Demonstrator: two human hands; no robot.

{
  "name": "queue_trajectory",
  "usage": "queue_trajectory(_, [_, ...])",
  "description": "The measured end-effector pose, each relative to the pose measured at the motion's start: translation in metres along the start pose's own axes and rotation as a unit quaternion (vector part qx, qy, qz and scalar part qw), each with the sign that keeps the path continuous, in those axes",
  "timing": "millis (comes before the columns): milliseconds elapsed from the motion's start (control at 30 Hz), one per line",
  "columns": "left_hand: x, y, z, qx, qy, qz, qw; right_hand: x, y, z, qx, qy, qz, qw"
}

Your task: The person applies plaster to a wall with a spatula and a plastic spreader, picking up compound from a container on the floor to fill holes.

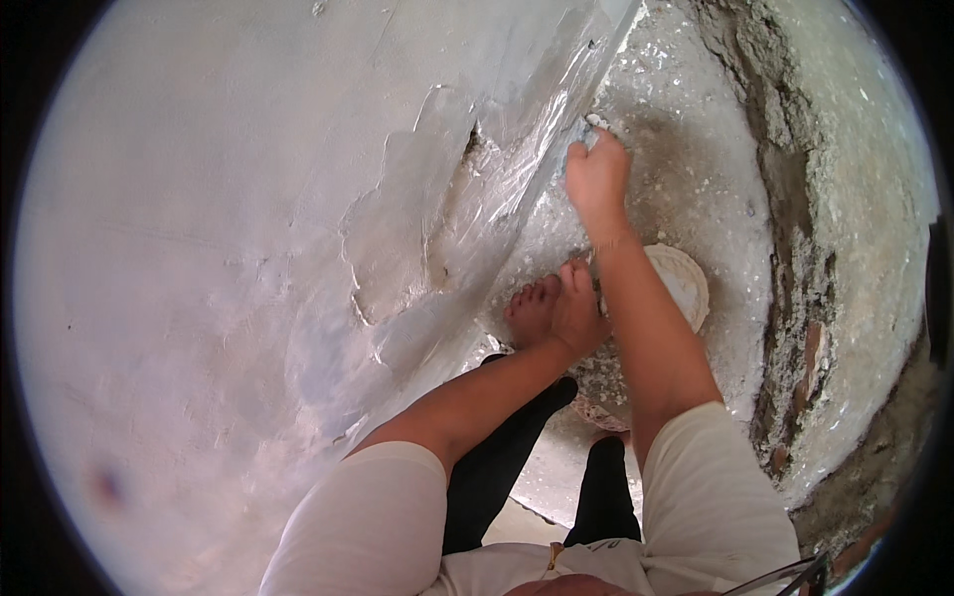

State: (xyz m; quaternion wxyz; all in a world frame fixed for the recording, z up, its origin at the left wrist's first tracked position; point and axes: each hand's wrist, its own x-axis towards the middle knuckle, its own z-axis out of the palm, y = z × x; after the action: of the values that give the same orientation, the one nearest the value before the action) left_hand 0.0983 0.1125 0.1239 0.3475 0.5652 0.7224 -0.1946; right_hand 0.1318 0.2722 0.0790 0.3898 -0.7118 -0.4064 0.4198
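My right hand [598,182] reaches far forward, low against the smooth grey-white wall. Its fingers are closed on a small flat grey-blue scraper [573,142], with a white lump of plaster beside the thumb; most of the tool is hidden. My left hand [578,306] is closer in, beside my bare foot [532,304], its fingers curled around something I cannot make out. A round tub [705,291] with whitish plaster stands on the floor, partly behind my right forearm. Wet, ridged plaster [402,228] covers the lower wall, with a dark gouge in it.
The wall [199,199] fills the left side and meets the plaster-spattered floor [686,129] along a slanting edge. A rough, broken groove [785,199] runs down the right, with a pale rough surface [874,179] beyond. My legs in black trousers [512,447] stand near the wall.
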Motion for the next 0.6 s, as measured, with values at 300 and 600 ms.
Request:
queue_trajectory(300, [0.029, -0.009, 0.053, -0.134, 0.095, 0.101, 0.981, 0.028, -0.009, -0.006, -0.056, 0.023, -0.066, 0.996])
queue_trajectory(600, [0.027, -0.001, 0.04, -0.164, 0.087, 0.122, 0.975, 0.054, -0.008, -0.012, -0.109, -0.035, -0.036, 0.993])
